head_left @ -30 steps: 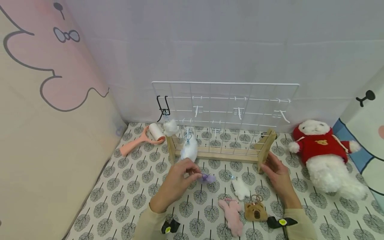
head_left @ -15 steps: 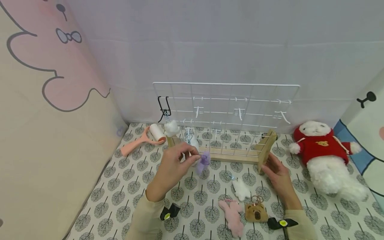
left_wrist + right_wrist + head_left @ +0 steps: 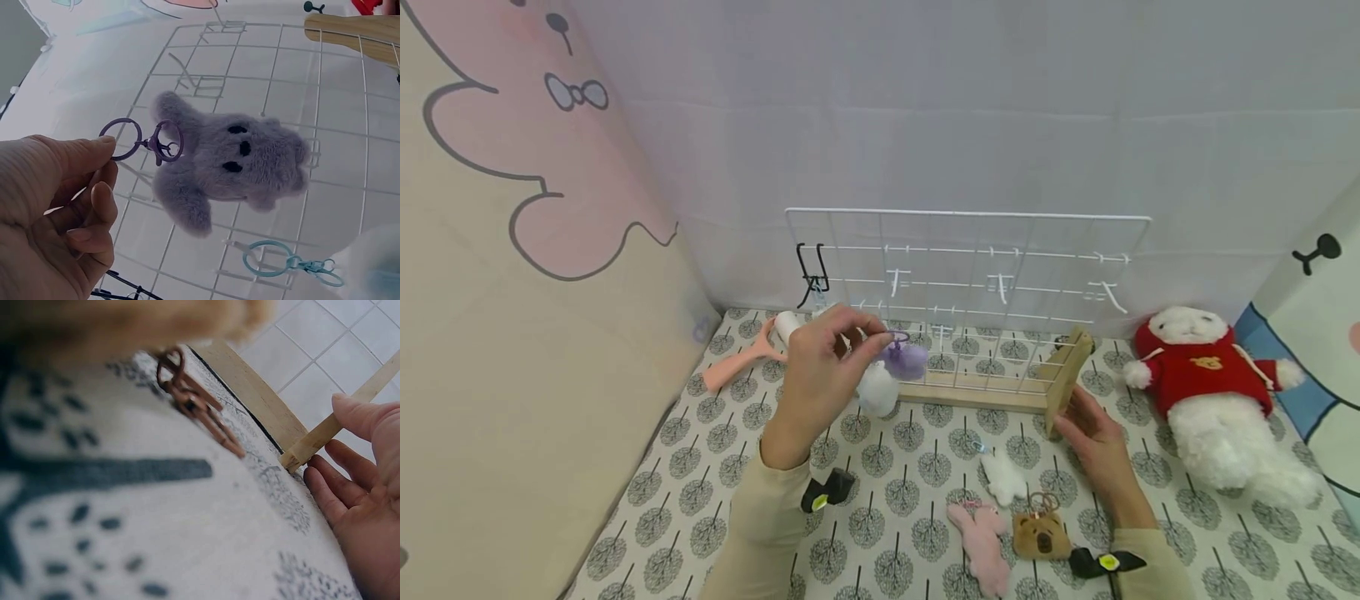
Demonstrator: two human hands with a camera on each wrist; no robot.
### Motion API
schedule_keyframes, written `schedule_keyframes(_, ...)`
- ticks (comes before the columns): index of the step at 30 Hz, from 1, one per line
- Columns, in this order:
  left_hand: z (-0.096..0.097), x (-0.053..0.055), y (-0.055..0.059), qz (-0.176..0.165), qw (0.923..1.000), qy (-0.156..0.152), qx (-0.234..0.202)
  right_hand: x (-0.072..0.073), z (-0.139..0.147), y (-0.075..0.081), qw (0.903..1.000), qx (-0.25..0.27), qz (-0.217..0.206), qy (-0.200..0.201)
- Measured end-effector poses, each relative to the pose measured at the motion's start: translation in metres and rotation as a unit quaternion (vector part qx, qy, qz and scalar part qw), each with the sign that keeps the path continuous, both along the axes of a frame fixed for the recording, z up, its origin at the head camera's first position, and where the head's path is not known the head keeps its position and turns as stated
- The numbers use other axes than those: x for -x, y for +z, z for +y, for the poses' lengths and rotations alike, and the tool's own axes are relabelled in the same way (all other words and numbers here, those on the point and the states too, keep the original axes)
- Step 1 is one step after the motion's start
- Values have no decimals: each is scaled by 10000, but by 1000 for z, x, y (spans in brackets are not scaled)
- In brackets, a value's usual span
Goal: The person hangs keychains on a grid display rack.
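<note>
Purple fur marks the plush toy [image 3: 906, 361] near the centre of the head view, before the white wire rack [image 3: 966, 216]; the left hand [image 3: 823, 367] pinches its ring [image 3: 140, 131]. Right of centre, the right hand [image 3: 1096, 429] grips the wooden end post [image 3: 1063, 375]. A pink toy [image 3: 981, 546] lies at lower right.

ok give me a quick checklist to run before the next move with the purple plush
1. Purple plush secured: ok, left hand pinches its ring.
2. Rack held: ok, right hand grips its wooden end.
3. Upper middle white hook free: ok, nothing hangs there.
4. White plush out of contact: ok, apart in the left wrist view.
5. Ring lined up with a hook: cannot tell, depth unclear.
</note>
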State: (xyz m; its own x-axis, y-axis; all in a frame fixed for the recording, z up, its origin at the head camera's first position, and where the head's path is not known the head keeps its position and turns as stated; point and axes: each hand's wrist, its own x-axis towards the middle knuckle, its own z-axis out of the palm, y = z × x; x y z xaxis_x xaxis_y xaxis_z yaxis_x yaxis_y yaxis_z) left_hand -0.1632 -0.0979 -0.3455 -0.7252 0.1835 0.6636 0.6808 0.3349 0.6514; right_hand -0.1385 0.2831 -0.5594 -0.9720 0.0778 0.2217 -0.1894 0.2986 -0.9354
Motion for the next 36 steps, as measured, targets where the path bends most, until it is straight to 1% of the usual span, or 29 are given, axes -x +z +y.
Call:
schedule_keyframes(4,-2,6,9,56,9998,52,-158,-1,0,0,9999,98,50,61)
schedule_keyframes(9,-2,12,18,144,9994,226,-201,-1,0,0,10000,68,52,49)
schedule_keyframes(13,0,16,22,75,9991,389,-132,-1,1,0,10000,4,40,9)
schedule_keyframes(16,2,19,23,-42,9989,449,-111,-2,0,1,9999,83,97,28)
schedule_keyframes(21,5,24,19,-299,9983,473,-141,-2,-2,2,9997,177,167,75)
schedule_keyframes(24,7,27,15,-424,9975,552,-106,-2,-2,2,9997,201,144,91)
schedule_keyframes(29,7,29,6,-487,9966,668,-21,-2,-1,0,9993,303,171,122)
schedule_keyframes(32,5,28,0,-516,9963,690,33,-1,-1,0,9992,326,199,135)
schedule_keyframes(36,2,20,-9,-739,9943,767,80,0,1,-1,9995,222,165,149)
